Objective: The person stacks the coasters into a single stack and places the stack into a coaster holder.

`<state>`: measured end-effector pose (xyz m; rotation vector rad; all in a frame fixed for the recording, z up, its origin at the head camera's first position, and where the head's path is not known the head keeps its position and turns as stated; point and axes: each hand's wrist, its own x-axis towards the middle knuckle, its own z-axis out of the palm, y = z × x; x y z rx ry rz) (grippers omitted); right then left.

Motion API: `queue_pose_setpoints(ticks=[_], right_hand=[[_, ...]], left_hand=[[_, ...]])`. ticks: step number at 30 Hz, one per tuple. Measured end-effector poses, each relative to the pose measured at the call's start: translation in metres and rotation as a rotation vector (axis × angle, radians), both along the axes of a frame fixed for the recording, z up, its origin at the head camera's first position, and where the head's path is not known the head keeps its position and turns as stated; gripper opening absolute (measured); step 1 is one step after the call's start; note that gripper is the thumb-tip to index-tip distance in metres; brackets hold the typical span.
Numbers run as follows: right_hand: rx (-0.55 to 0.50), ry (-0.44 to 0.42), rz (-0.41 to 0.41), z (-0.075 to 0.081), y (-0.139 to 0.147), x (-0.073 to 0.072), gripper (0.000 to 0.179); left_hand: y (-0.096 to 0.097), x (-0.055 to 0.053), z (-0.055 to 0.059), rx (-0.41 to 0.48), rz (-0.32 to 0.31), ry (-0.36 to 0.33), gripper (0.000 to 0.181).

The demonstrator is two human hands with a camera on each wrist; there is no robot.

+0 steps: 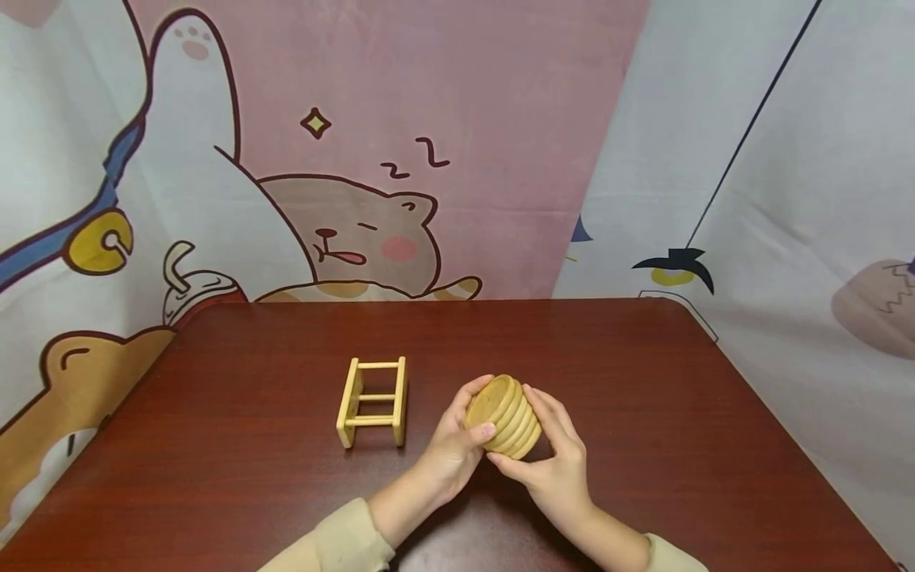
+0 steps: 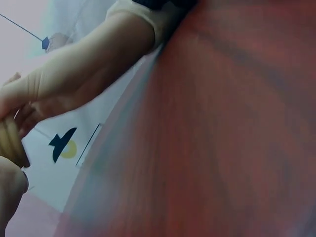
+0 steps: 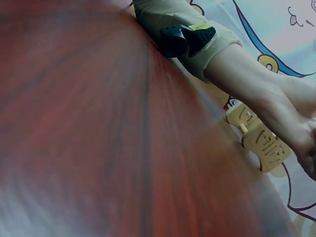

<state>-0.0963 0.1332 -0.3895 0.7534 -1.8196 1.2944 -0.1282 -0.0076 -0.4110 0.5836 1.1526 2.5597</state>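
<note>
A stack of several round wooden coasters (image 1: 516, 419) is held tilted between my two hands over the table. My left hand (image 1: 452, 451) grips its left side, thumb across the front coaster's face and fingers behind the rim. On the other side, my right hand (image 1: 561, 459) holds the stack's edges between thumb and fingers. In the left wrist view, the coasters (image 2: 11, 143) show only partly at the left edge. To the left of the hands stands a small light wooden rack (image 1: 375, 421) with two side panels joined by crossbars.
The dark red-brown tabletop (image 1: 250, 477) spreads around the hands and rack. A cloth with cartoon animals (image 1: 372, 222) hangs behind and beside the table. A black device (image 3: 185, 40) sits at the left sleeve in the right wrist view.
</note>
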Motion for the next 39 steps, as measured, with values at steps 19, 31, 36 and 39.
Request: queue_pose_setpoints(ticks=[19, 31, 36, 39], right_hand=[[0.185, 0.055, 0.038, 0.018, 0.019, -0.008, 0.067], [0.300, 0.061, 0.078, 0.003, 0.033, -0.024, 0.068], [0.330, 0.063, 0.119, 0.004, 0.035, -0.025, 0.064], [0.342, 0.059, 0.143, 0.005, 0.035, -0.024, 0.063]], left_hand=[[-0.035, -0.025, 0.020, -0.539, 0.017, 0.389, 0.070], [-0.041, -0.022, 0.032, -0.702, 0.054, 0.529, 0.081], [-0.044, -0.020, 0.036, -0.752, 0.057, 0.580, 0.083], [-0.045, -0.019, 0.037, -0.768, 0.057, 0.618, 0.081]])
